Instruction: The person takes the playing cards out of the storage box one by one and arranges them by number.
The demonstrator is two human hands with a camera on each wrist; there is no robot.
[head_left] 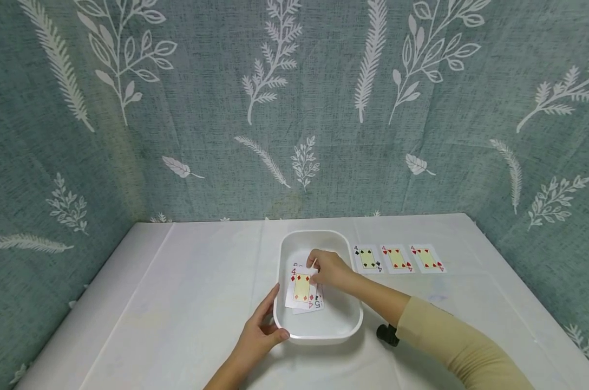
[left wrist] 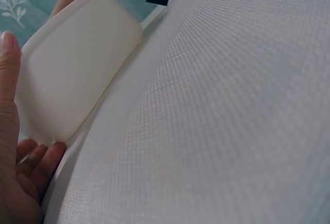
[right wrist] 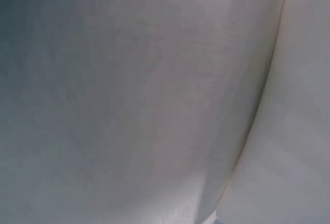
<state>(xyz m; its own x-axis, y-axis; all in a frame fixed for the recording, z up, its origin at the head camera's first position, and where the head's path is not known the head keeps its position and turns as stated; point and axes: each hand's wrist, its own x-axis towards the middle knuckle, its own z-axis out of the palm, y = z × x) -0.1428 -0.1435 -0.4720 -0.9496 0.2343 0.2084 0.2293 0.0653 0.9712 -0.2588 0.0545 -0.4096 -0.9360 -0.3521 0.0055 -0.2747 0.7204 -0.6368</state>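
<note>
While the left hand (head_left: pixel 256 336) holds the tub (head_left: pixel 324 327) at its lower-left corner, the right hand (head_left: pixel 331 269) pinches the top card (head_left: pixel 301 288) inside it, low in the frame's middle; picking seems the step, and the next move probably needs careful lifting.

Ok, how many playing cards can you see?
At least 5: three cards in a row on the table right of the tub, the four of diamonds inside it, and a partly covered card beneath that. More may be hidden there.
</note>
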